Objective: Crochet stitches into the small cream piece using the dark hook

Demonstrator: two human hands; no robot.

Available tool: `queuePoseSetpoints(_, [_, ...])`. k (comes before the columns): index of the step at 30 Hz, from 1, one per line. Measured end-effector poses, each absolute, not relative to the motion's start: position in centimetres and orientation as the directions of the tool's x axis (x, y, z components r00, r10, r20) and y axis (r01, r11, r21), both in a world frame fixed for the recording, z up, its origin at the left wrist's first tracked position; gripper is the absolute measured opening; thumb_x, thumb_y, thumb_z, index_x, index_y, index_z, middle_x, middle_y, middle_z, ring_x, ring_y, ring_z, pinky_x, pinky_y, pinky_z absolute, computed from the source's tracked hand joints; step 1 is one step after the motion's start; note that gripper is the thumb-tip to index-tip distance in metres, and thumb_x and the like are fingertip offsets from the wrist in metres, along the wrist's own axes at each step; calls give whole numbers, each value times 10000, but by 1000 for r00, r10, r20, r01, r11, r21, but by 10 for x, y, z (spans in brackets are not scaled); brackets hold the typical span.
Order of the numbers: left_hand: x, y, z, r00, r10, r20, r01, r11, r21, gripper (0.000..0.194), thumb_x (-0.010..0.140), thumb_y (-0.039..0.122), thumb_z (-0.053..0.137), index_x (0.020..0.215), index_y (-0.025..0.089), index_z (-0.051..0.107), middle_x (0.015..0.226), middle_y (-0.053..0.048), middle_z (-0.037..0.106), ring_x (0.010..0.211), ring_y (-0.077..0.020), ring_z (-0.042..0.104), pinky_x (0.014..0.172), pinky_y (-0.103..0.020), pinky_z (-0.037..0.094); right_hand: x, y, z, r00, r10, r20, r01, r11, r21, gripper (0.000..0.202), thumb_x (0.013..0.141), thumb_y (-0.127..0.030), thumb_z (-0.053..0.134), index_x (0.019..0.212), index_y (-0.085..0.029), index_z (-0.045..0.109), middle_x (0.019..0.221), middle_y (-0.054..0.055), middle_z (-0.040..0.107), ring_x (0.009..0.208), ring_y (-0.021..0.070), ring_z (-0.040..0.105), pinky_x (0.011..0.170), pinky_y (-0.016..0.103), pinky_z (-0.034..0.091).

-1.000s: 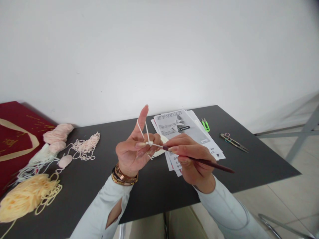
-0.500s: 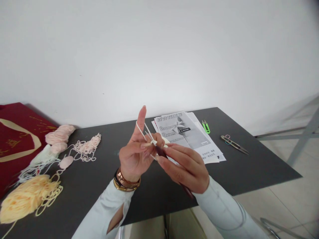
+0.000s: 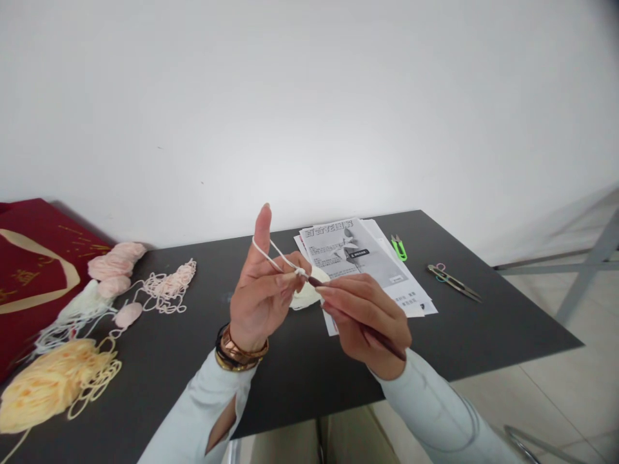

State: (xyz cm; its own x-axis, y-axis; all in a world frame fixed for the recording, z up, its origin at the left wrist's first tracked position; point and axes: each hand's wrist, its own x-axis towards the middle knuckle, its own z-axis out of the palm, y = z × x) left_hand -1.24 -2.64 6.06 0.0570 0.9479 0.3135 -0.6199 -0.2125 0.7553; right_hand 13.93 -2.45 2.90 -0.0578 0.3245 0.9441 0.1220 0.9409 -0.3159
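Note:
White yarn point(image 3: 264, 252) loops round the raised index finger of my left hand point(image 3: 261, 299), whose thumb and another finger pinch a small knot of it. My right hand point(image 3: 370, 316) is closed round a dark brown crochet hook point(image 3: 384, 341); the hook's front end meets the yarn at the left fingertips. Its very tip is too small to make out. Behind the hands, a pale ball of yarn point(image 3: 309, 295) lies on the table, partly hidden by the fingers.
Printed sheets point(image 3: 387, 270), green snips point(image 3: 399, 247) and scissors point(image 3: 453, 282) lie on the dark table point(image 3: 193, 361) to the right. At left are yellow yarn point(image 3: 53, 383), pink yarn point(image 3: 116, 261), tangled pink strands point(image 3: 169, 287) and a red bag point(image 3: 39, 270).
My left hand has shifted slightly left. My right hand has moved a little right and turned, with the hook lying flatter. More of the pale yarn ball shows between the hands.

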Motion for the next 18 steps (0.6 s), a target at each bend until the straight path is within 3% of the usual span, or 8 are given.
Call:
queuePoseSetpoints(9, [-16, -22, 58, 106, 932, 348, -631, -207, 748, 747, 729, 99, 671, 1391, 403, 506, 469, 47, 446, 568, -153, 495, 585, -298, 410, 136, -17, 26, 103, 593, 798, -212, 797, -565, 194, 896, -197, 610, 1025, -274, 733, 848, 47, 747, 745, 187, 667, 633, 343, 554])
queuePoseSetpoints(18, [-16, -24, 63, 148, 941, 306, -630, -148, 762, 830, 684, 117, 651, 1443, 382, 443, 418, 63, 367, 543, -153, 446, 606, -304, 391, 137, -13, 33, 173, 668, 724, -336, 731, -594, 122, 916, -311, 619, 948, -275, 731, 712, 17, 691, 644, 180, 647, 550, 341, 548])
